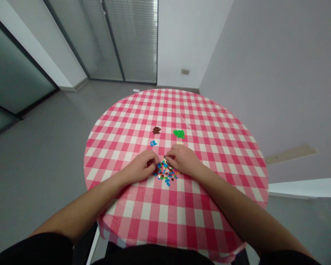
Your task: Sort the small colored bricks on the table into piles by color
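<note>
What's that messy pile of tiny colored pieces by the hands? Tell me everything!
The pile of tiny pieces is a low, loose heap of small, plastic-looking blocks: blue, red, brown, green, yellow and white. It lies on the pink-and-white checked tablecloth, between the left hand and right hand, whose fingers reach its upper edge.

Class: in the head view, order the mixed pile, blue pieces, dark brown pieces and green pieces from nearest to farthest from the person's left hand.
From the left hand:
1. Mixed pile, just right of the hand.
2. Blue pieces, ahead, slightly right.
3. Dark brown pieces, farther ahead.
4. Green pieces, ahead and rightmost.
</note>
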### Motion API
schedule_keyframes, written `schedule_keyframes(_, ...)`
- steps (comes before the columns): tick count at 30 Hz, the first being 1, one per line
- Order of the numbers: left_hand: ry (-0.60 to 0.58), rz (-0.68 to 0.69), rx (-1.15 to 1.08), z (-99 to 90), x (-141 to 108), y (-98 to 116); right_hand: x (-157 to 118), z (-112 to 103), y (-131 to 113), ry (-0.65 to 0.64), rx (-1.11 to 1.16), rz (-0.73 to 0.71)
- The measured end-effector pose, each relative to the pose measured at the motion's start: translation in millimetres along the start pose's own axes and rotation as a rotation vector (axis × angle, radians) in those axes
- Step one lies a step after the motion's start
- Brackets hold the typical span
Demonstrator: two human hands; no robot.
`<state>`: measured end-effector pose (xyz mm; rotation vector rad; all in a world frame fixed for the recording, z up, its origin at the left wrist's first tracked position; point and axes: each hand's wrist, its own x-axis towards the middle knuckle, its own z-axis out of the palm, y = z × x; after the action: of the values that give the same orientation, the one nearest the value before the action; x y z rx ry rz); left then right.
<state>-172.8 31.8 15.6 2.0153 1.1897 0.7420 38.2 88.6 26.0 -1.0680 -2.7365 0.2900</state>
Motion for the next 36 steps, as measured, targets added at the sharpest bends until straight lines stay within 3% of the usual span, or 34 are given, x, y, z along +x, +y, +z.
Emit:
schedule_keyframes(12, -0.004, -0.026, -0.029, 0.0, 0.0, -0.2, -0.9, 0.1, 2.0, 0.051, 0.191, -0.029)
schedule_keyframes(18, -0.010, -0.113, -0.199, 0.5, -1.7, 0.9, -3.8, 0.8, 1.2, 0.107, 0.410, -0.049)
schedule_keyframes(22, -0.012, -0.154, -0.284, 1.8, -2.2, 0.8, -3.5, 1.5, -2.1, 0.097, 0.485, -0.147)
schedule_keyframes(25, 0.022, -0.159, -0.321, 3.2, -2.1, -0.5, -4.0, 3.1, -3.7, 0.116, 0.517, -0.198)
schedule_keyframes(36, 0.132, -0.134, -0.324, 7.8, -2.2, -5.6, -5.0, 10.9, -5.6, 0.205, 0.459, -0.178)
